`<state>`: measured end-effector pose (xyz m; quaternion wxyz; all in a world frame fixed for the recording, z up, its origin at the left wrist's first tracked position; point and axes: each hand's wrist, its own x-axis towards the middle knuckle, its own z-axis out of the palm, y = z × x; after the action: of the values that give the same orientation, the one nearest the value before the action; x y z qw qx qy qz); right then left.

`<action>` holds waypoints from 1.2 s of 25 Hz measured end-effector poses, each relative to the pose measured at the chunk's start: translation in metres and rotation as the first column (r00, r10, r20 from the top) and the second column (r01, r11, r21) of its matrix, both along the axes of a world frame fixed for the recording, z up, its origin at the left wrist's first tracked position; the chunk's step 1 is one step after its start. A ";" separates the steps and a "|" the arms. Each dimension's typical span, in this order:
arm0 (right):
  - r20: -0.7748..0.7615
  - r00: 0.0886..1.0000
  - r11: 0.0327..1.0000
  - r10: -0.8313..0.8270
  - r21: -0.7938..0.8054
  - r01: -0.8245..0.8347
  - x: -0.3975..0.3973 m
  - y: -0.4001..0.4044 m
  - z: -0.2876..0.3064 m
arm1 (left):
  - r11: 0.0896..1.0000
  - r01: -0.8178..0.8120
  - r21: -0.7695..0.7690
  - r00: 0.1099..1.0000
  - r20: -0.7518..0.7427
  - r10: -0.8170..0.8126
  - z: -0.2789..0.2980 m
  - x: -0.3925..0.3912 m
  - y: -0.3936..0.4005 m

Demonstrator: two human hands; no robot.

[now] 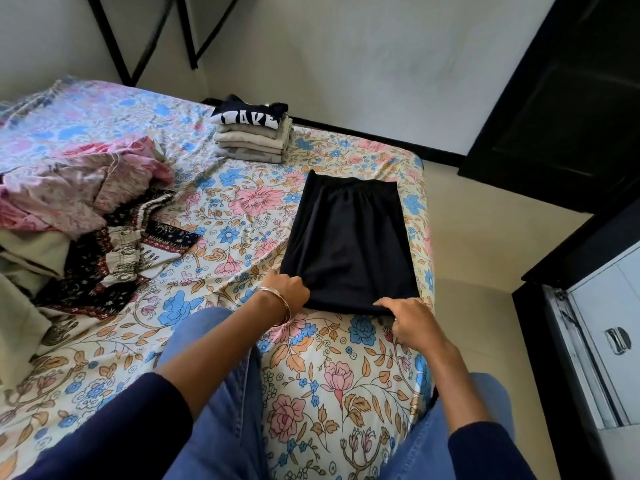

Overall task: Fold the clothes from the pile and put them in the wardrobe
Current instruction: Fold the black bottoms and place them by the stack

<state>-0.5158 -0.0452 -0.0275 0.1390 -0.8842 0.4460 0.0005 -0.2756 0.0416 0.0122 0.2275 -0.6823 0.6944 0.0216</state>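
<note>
Seated at the bed [194, 216] edge, knees in jeans. Black garment [349, 244] spread flat on the floral sheet, elastic waistband at the far end, hem nearest. Left hand [285, 291] pinching the near left corner, fingers curled round the cloth. Right hand [407, 318] gripping the near right corner, thumb on top, fingers tucked under the hem. Both corners held; neither hand loose.

Probably mid-fold: near edge about to be lifted and carried up to the waistband. To do it well: raise both corners together and level, keep the hem taut between the hands so no slack bunches in the middle, lay the hem square on the elastic, then smooth outward from the centre with flat palms. Thin, slippery-looking fabric, so likely to slide or crease if one side leads.

Folded stack [251, 135] at the far side of the bed, well apart from the garment, dark printed top uppermost; likely the place for this piece once folded. Unfolded pile [69, 209] to the left, pink and patterned cloth tangled together. Wardrobe [595, 327] on the right, pale door with a handle showing.
</note>
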 end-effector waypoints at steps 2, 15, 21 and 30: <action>-0.098 0.994 0.962 0.043 0.274 -0.014 0.003 -0.007 0.023 | 0.981 0.004 0.195 0.997 -0.076 0.011 0.020 0.002 -0.001; 0.445 0.828 0.934 -0.341 0.256 0.247 0.042 -0.183 0.068 | 0.660 -0.712 0.240 -0.073 -0.960 0.270 0.026 0.107 -0.134; 0.423 0.829 0.925 -0.365 0.064 0.375 0.101 -0.289 0.036 | 0.450 -0.890 -0.069 0.210 -0.940 0.270 -0.022 0.122 -0.250; 0.134 0.991 0.997 0.000 -0.081 0.011 0.150 -0.273 -0.039 | 0.236 -0.928 -0.287 0.364 -0.828 0.426 -0.035 0.098 -0.235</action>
<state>-0.3659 -0.3182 -0.0665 0.1324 -0.8859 0.4378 -0.0775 -0.1777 -0.1938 -0.0229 -0.3371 -0.9030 0.2603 0.0563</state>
